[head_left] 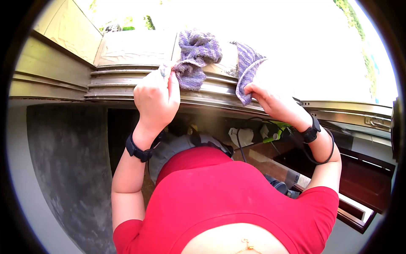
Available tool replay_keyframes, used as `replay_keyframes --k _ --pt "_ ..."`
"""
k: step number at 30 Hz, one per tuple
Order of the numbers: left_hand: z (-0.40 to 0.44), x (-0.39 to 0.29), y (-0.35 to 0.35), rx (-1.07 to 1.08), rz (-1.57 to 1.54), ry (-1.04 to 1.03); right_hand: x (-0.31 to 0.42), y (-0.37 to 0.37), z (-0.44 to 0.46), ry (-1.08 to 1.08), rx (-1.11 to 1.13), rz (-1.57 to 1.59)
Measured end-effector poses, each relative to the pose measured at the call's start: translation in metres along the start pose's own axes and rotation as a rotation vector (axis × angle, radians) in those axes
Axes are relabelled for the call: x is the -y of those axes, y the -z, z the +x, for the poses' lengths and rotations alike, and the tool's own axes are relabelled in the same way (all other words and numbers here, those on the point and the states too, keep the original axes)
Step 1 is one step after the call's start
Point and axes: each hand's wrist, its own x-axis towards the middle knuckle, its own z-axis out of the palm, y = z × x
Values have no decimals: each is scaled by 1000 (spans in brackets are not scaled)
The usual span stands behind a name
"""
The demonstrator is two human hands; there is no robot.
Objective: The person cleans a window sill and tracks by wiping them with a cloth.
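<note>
While daylight floods the opening in the head view, we lean over a set of metal window rails (118, 80), a cloth at each hand. Our left hand (154, 95) pinches the edge of a bunched purple cloth (196, 53), thumb and fingers closed on its near corner; the bulk lies rumpled over the rails and the pale ledge (131, 48) beyond. Our right hand (275, 101) grips the lower end of a narrower purple cloth (248, 70), which stretches away toward the ledge. We see a gap between the two pieces, though glare keeps us from ruling out a join farther off. By our reading, the work is under way and unfinished: both cloths are in our grasp and in place across the rails, neither has been let go, and the left one is crumpled rather than flat. Dark specks mark the ledge between them. How much of the surface is already dealt with, and how much is left, we cannot tell, as glare whites out the far side.
</note>
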Motion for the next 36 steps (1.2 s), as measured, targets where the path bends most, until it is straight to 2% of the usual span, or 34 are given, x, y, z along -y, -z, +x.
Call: replay_keyframes --k 2,4,5,7,8,10,15,20,26,27,28,29,30,32,36 --pt "0 0 0 12 -9 0 3 -5 -3 -9 6 -99" --pt "1 0 2 103 -12 -9 9 -10 2 24 -2 -56" --pt "3 -1 4 106 -14 -13 14 -11 5 109 -36 -121" --pt "6 -8 10 252 -113 53 22 -10 9 204 -61 -201" --pt "8 -10 12 254 -114 52 26 -9 12 201 -61 -200" --pt "10 -12 13 375 -87 43 33 -7 19 72 142 -247" --pt "13 -15 14 437 -58 -19 36 -17 27 72 -13 -179" --pt "12 -14 8 417 -66 -68 53 -22 28 -180 26 -32" --pt "11 -12 4 300 -201 45 54 -37 44 -157 -177 114" --pt "11 -8 3 256 -308 160 47 -37 49 -146 -186 104" --pt "11 -5 3 208 -413 276 46 -34 52 -279 -161 402" --pt "13 -1 4 145 -680 345 40 -27 57 -348 -194 694" --pt "14 5 4 95 -772 362 29 -18 61 -412 -223 985" --pt "15 4 14 28 -1109 463 -13 6 62 -229 -663 1289" --pt "12 10 20 -2 -1142 408 -62 67 43 -61 -682 1204"
